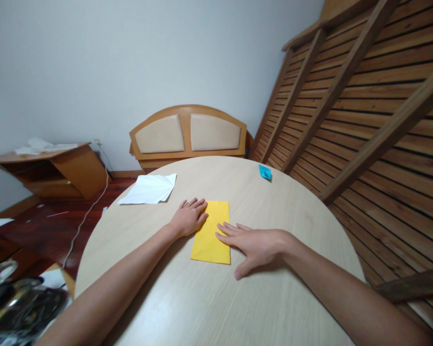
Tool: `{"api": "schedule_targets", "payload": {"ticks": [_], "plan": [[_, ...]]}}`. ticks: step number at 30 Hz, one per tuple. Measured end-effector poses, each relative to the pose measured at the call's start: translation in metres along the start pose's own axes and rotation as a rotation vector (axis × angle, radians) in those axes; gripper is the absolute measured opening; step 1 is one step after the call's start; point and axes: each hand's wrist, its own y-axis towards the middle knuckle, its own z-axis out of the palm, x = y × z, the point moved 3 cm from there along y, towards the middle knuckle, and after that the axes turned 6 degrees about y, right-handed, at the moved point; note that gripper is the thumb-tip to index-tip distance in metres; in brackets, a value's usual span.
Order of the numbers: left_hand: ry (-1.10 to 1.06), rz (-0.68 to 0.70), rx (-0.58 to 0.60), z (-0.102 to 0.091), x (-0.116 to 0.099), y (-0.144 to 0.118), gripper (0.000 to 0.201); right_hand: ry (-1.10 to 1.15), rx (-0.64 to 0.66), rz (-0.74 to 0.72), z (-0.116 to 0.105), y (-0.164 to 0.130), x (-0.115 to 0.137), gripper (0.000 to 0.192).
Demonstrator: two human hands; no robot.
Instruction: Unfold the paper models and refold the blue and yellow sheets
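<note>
Far left of the yellow paper (212,235), a white sheet (149,189) lying flat on the table (187,298). Left hand (188,217) flat, palm down, fingers together, pressing on the paper's upper left edge. Yellow paper itself folded to a tall rectangle, near the table's middle. Right hand (254,242) flat too, fingers slightly spread over the paper's right edge, thumb out on the table. Well beyond the paper to the right, a small blue piece (264,171)
</note>
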Motion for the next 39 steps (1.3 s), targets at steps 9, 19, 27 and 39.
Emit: {"api": "schedule_targets", "payload": {"ticks": [9,19,27,39], "plan": [[0.143,-0.062,-0.069,-0.004,0.007,-0.003,0.043,0.03,0.034,-0.043,-0.001,0.003,0.008,0.104],[0.171,-0.141,-0.088,0.004,0.024,-0.002,0.044,0.09,0.056,-0.118,-0.006,0.001,0.017,0.089],[0.011,0.061,-0.107,0.0,0.02,0.004,0.042,-0.056,-0.311,-0.264,-0.012,0.017,0.005,0.053],[-0.023,0.103,-0.14,-0.002,0.018,0.003,0.042,-0.19,-0.402,-0.418,-0.008,0.024,0.003,0.027]]}}
